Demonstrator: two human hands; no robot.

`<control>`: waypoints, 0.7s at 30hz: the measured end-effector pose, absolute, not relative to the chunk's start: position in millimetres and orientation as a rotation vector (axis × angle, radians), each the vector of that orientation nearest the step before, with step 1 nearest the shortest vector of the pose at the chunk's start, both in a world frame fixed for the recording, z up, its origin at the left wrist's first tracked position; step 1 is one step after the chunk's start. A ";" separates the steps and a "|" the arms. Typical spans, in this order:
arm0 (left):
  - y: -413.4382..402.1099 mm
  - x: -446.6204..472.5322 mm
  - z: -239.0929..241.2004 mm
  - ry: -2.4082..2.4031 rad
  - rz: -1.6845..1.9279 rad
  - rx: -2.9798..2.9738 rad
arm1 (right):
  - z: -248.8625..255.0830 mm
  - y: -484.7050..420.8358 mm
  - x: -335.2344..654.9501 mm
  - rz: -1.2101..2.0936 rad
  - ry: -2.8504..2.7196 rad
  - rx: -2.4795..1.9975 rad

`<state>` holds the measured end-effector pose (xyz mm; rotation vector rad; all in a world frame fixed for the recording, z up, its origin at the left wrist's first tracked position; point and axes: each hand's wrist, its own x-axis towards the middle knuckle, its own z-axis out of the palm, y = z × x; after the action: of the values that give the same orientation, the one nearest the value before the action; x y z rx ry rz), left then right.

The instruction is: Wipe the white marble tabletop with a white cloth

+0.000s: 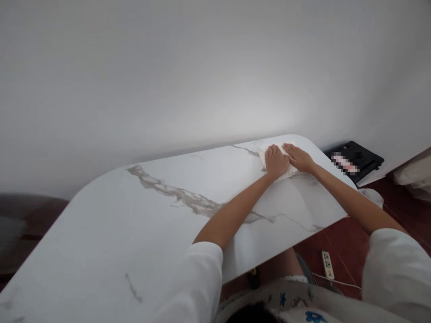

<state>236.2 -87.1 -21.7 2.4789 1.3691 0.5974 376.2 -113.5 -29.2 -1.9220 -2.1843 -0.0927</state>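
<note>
Cloth of white, soft-looking fabric (290, 172) lies spread on the counter of white, marble-patterned board with grey-brown veins and rounded corners (161, 233), directly beneath both hands; one edge reaches out to the left of the left hand (276, 161), and another shows below the hands, toward the person; its long axis is hard to tell, since the hands cover much of it, though what shows runs roughly crosswise, from beyond the left hand's fingers down toward the right wrist.

The left hand is palm down with its fingers laid forward and close together, flattened over the cloth rather than closed round it; the right hand (299, 158) is likewise palm down and extended, its fingers slanting forward and to the left, its thumb side at or very near the left hand; both palms are hidden.

To the right of the hands, past the counter's edge, sits a flat black object (365, 157), partly pixelated and hard to identify; beyond the hands rises a plain pale grey wall (202, 80); nearer the person than the hands, a white rectangular power strip (326, 264) lies on the dark red floor (346, 242), its cable cut off behind the right sleeve (393, 269).
</note>
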 end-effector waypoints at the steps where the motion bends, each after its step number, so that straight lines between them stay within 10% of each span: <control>1: -75.9 235.9 -22.1 1.377 0.594 2.486 | -29.2 -102.1 375.2 -0.094 -2.182 -1.915; 21: -33.6 341.9 -26.0 1.247 0.687 2.660 | -32.5 -68.4 477.5 -0.092 -2.030 -2.094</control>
<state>341.9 -33.6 -26.0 2.6602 1.2473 0.6873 477.5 -68.4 -32.5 -2.0942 -2.0296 -0.0920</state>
